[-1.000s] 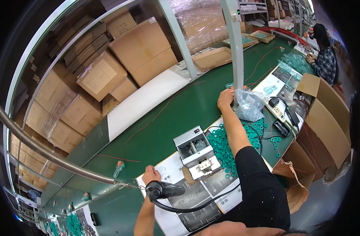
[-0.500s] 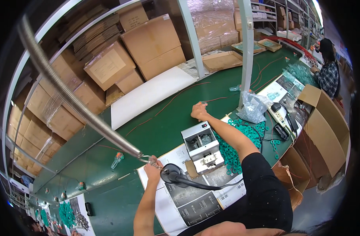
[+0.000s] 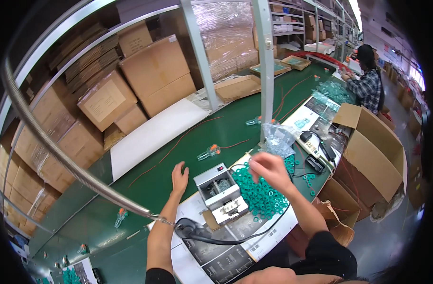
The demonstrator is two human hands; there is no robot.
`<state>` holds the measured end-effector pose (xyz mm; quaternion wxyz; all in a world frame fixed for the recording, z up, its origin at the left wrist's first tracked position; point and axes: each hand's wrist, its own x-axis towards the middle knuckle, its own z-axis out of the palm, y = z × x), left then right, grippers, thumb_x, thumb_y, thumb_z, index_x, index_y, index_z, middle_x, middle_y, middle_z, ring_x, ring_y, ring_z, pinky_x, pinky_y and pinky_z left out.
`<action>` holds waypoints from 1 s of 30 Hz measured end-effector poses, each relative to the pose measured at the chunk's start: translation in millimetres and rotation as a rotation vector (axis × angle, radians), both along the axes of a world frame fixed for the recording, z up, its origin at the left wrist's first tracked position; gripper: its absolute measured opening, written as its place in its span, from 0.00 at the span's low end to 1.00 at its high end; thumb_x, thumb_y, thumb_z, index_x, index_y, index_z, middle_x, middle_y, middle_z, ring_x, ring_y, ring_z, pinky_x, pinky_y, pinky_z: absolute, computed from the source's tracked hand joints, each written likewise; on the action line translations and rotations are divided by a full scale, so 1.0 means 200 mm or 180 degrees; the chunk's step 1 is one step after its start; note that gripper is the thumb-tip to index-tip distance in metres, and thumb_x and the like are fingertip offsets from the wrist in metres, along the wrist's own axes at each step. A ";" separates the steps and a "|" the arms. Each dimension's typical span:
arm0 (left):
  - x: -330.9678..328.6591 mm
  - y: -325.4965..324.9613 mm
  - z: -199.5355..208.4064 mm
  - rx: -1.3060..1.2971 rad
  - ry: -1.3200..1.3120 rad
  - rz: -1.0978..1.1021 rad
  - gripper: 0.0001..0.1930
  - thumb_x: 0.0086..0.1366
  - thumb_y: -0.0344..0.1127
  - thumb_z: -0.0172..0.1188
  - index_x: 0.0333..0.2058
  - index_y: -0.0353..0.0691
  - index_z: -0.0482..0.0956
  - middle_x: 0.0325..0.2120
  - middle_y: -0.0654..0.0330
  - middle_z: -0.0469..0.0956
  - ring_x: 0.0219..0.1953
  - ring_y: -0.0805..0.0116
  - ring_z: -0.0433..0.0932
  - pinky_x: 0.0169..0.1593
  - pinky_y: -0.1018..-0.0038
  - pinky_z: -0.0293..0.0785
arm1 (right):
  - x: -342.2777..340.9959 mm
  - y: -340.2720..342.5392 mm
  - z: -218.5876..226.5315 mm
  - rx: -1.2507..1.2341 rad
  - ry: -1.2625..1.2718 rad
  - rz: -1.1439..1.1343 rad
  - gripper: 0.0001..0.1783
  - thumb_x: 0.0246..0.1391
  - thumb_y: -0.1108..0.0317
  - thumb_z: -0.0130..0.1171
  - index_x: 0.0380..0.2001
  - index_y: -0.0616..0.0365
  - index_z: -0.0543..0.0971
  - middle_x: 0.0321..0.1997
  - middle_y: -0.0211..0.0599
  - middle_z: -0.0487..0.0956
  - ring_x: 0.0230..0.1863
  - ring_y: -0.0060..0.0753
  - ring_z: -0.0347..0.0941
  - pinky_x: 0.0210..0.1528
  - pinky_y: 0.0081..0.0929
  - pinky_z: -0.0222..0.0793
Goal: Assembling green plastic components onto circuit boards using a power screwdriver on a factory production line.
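My left hand [image 3: 180,178] is over the green table, left of a small grey-and-white metal box machine [image 3: 218,189]; its fingers are apart and hold nothing visible. Above a heap of green rings [image 3: 263,199], my right hand [image 3: 270,172] hangs with loosely bent fingers, slightly blurred, and nothing shows in them. Small metal parts fill the machine's open tray. Beyond it lies a clear plastic piece with an orange end [image 3: 209,152], beside a thin red wire. A black corded tool [image 3: 195,230] hangs from a long coil spring [image 3: 79,156] near my left forearm.
A bag of small clear parts [image 3: 279,140] stands by a metal post [image 3: 266,66]. Right of it are a power strip [image 3: 309,147] and an open carton [image 3: 368,142]. Cardboard boxes [image 3: 155,66] are stacked at the back. A co-worker [image 3: 368,85] sits far right.
My right hand has come back from the clear piece, which now lies on the table, to above the green rings. My left hand has left the black tool and moved farther up the table. The view has shifted.
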<state>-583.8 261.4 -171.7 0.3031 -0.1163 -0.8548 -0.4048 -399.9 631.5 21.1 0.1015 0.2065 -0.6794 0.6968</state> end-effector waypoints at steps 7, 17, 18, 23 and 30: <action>-0.48 0.28 -0.04 -0.0670 -0.0045 -0.0839 0.19 0.61 0.37 0.68 0.49 0.35 0.80 0.46 0.50 0.80 0.50 0.52 0.77 0.55 0.60 0.73 | -0.40 0.79 -0.18 0.1045 0.0619 -0.2034 0.09 0.66 0.69 0.58 0.37 0.66 0.80 0.27 0.35 0.82 0.26 0.23 0.80 0.29 0.21 0.75; -0.04 -0.22 -0.03 -0.0887 -0.0436 0.0072 0.17 0.60 0.31 0.66 0.47 0.33 0.79 0.40 0.46 0.79 0.44 0.45 0.78 0.51 0.58 0.74 | -1.75 1.28 -0.62 0.3151 -0.0332 -0.0790 0.24 0.44 0.67 0.73 0.48 0.58 0.85 0.41 0.43 0.87 0.44 0.40 0.84 0.49 0.34 0.79; 0.11 -0.35 -0.02 -0.0945 -0.0417 0.0140 0.16 0.60 0.30 0.66 0.47 0.33 0.79 0.40 0.46 0.79 0.44 0.45 0.78 0.50 0.58 0.74 | -1.80 1.22 -0.68 0.3099 -0.0334 -0.0714 0.24 0.44 0.67 0.73 0.48 0.58 0.85 0.41 0.43 0.87 0.44 0.40 0.84 0.49 0.34 0.79; 0.81 -0.62 -0.04 -0.0488 -0.0565 0.0595 0.15 0.60 0.27 0.65 0.46 0.31 0.78 0.40 0.48 0.78 0.42 0.52 0.78 0.49 0.64 0.74 | -1.98 1.38 -0.79 0.3774 -0.0591 -0.0070 0.24 0.48 0.62 0.70 0.52 0.47 0.84 0.46 0.43 0.86 0.48 0.46 0.83 0.52 0.40 0.78; 1.54 -0.76 -0.16 -0.0524 -0.0736 0.1482 0.18 0.59 0.28 0.65 0.48 0.31 0.76 0.43 0.47 0.77 0.45 0.48 0.76 0.52 0.61 0.72 | -2.01 1.01 -0.80 0.4387 0.0641 -0.0547 0.26 0.53 0.62 0.67 0.57 0.45 0.81 0.54 0.41 0.83 0.56 0.47 0.80 0.59 0.41 0.75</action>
